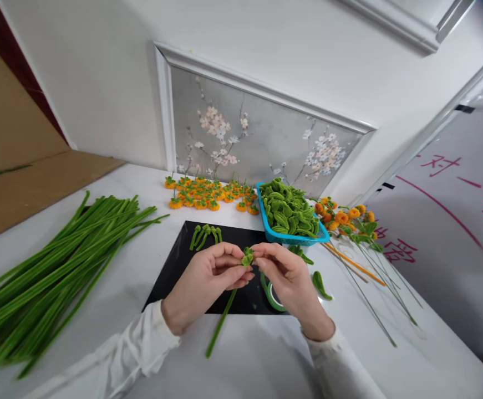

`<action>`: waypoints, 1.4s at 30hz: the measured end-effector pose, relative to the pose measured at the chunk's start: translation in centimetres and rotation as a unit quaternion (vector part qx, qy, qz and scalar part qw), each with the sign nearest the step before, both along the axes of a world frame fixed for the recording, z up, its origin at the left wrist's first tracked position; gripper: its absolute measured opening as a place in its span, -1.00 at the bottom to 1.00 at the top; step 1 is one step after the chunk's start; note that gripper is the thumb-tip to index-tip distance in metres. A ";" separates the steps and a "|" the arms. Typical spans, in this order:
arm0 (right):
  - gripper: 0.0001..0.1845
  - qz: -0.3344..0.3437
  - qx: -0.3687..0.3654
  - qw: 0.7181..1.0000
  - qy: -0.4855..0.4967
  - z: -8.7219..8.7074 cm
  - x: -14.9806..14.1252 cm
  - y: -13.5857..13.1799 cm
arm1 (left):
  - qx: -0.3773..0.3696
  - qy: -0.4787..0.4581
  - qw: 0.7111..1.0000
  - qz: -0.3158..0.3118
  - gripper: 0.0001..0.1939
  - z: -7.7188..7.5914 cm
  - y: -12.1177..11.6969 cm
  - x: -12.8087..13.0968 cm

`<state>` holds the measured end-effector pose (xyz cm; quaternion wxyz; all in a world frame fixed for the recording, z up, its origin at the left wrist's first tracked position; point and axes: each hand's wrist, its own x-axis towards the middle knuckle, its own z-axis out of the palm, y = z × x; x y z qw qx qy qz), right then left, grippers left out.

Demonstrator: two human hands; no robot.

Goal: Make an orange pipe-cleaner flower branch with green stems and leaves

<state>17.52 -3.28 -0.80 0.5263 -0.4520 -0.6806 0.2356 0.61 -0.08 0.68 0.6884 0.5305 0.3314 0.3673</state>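
Observation:
Over a black mat (162,282), my left hand (208,277) and my right hand (286,277) meet at the fingertips. Both are closed in a pinch on a small looped green pipe-cleaner piece (247,256). A straight green pipe cleaner (220,326) shows below my left hand; whether it joins the held piece I cannot tell. Beneath my right hand, a roll of green tape (272,296) is partly hidden. Several bent green pipe-cleaner pieces (205,235) lie on the mat's far edge. A green leaf shape (319,284) rests right of my right hand.
A bundle of long green pipe cleaners (58,277) covers the table's left. Several orange flower heads (199,194) stand along the wall. At the back, a blue basket (297,239) holds green leaf shapes. Finished-looking orange flowers (343,217) and thin wire stems (370,299) lie to the right.

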 end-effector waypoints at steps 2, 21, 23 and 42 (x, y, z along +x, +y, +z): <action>-0.81 -0.001 0.016 1.000 -0.021 0.2 0.0 0.0 | 0.014 0.019 1.000 0.001 -0.84 0.0 -0.1 0.1; -0.91 -0.014 -0.045 0.999 -0.016 0.2 -0.2 0.0 | 0.048 0.029 0.998 0.015 -0.92 0.4 -0.5 0.0; -0.90 -0.012 -0.044 0.999 -0.014 0.3 -0.3 -0.1 | 0.017 0.012 1.000 0.014 -0.92 0.3 -0.4 0.0; -0.88 -0.017 -0.052 0.998 -0.008 -0.1 -0.5 0.0 | 0.069 0.042 0.996 0.046 -0.93 0.5 -0.7 0.2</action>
